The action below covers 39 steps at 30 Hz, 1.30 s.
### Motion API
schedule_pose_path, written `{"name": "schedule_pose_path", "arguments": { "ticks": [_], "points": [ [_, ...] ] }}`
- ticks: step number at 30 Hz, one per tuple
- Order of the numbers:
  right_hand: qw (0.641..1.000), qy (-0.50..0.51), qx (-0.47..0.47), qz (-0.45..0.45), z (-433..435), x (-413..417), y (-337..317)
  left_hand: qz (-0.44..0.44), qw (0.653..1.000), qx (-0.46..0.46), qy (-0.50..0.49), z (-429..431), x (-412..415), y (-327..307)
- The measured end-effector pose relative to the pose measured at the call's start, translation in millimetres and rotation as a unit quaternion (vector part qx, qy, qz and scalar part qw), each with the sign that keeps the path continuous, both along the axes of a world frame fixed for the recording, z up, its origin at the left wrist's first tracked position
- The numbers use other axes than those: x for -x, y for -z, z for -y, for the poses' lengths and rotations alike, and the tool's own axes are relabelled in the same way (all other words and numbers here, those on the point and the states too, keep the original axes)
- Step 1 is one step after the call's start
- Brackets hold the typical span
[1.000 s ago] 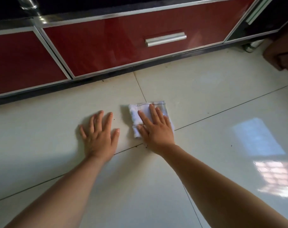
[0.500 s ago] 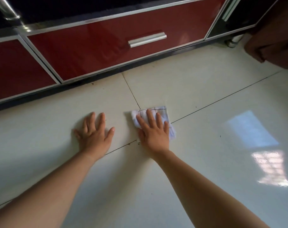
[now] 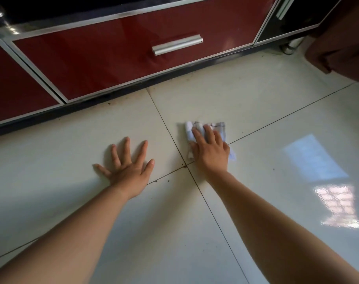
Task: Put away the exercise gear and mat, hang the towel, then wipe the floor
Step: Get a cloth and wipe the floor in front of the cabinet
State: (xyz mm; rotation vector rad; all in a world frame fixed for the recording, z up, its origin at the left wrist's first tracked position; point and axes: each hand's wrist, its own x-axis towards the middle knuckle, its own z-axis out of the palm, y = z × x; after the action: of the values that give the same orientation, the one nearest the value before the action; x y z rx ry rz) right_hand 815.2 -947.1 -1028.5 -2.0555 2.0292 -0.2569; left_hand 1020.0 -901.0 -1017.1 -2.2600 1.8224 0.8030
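My two bare forearms reach up from the bottom of the frame across the glossy pale tiled floor (image 3: 266,111). My left hand (image 3: 129,171) lies flat on the tile left of centre, fingers straight and spread wide, holding nothing. Just to its right, two dark grout lines (image 3: 185,166) cross, with a few small dark specks scattered close by.

My right hand (image 3: 210,152) sits just past that crossing, right of centre. Its palm faces down and its fingers are straight, pressing on the small folded white cloth with thin dark check lines (image 3: 218,128) rather than curling round it. The cloth lies on the floor under that hand. Its far edge shows beyond my fingertips, its left side is bunched into soft white rolls, and a pale corner sticks out from under the heel of my hand on the right.

Bright window reflections (image 3: 316,158) shine on the tile at the right of the frame.

Farther up, the floor meets a dark plinth beneath a glossy dark-red drawer front with silver trim (image 3: 113,58), which carries a brushed silver bar handle (image 3: 177,45). At the upper right hangs a brown fabric (image 3: 342,44).
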Motion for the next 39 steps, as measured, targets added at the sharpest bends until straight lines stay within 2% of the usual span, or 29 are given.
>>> {"name": "schedule_pose_path", "arguments": {
  "ticks": [3,5,8,10,13,15,20,26,32,36,39],
  "points": [
    [0.998,-0.024,0.048,0.014,-40.8,-1.7,3.3,0.001,0.999,0.04,-0.006,-1.7,2.2,-1.9],
    [0.998,-0.037,0.041,0.014,-44.4,4.1,4.5,0.001,0.998,0.056,0.024,2.0,9.3,-3.4],
    [1.0,0.002,0.0,0.023,-10.8,9.0,1.3,0.006,0.998,-0.001,0.055,11.0,21.1,-3.3],
    [0.999,0.008,0.009,0.034,-6.6,7.3,1.7,0.003,0.998,-0.039,0.058,15.4,22.3,-3.9],
    [0.997,-0.036,0.053,0.031,-34.3,14.9,7.0,-0.007,0.996,-0.059,0.06,17.7,19.6,-6.0],
    [0.997,-0.053,0.049,0.035,-43.6,26.2,6.4,-0.011,0.995,-0.071,0.063,18.8,19.3,-8.6],
    [0.996,0.059,0.035,0.059,-3.2,36.9,0.1,-0.007,0.994,-0.082,0.069,20.8,19.5,-9.5],
    [0.991,0.116,0.044,0.059,44.7,34.7,-0.9,-0.009,0.991,-0.107,0.075,23.6,18.7,-11.1],
    [0.998,0.038,0.009,0.042,71.3,10.4,2.3,-0.023,0.99,-0.116,0.077,25.6,16.7,-13.4],
    [0.997,-0.066,0.032,0.04,40.1,0.9,3.0,-0.024,0.99,-0.119,0.075,25.6,16.4,-13.6],
    [0.994,-0.098,0.032,0.037,10.1,22.8,6.7,-0.027,0.99,-0.119,0.077,25.4,16.4,-13.0]
  ]
}}
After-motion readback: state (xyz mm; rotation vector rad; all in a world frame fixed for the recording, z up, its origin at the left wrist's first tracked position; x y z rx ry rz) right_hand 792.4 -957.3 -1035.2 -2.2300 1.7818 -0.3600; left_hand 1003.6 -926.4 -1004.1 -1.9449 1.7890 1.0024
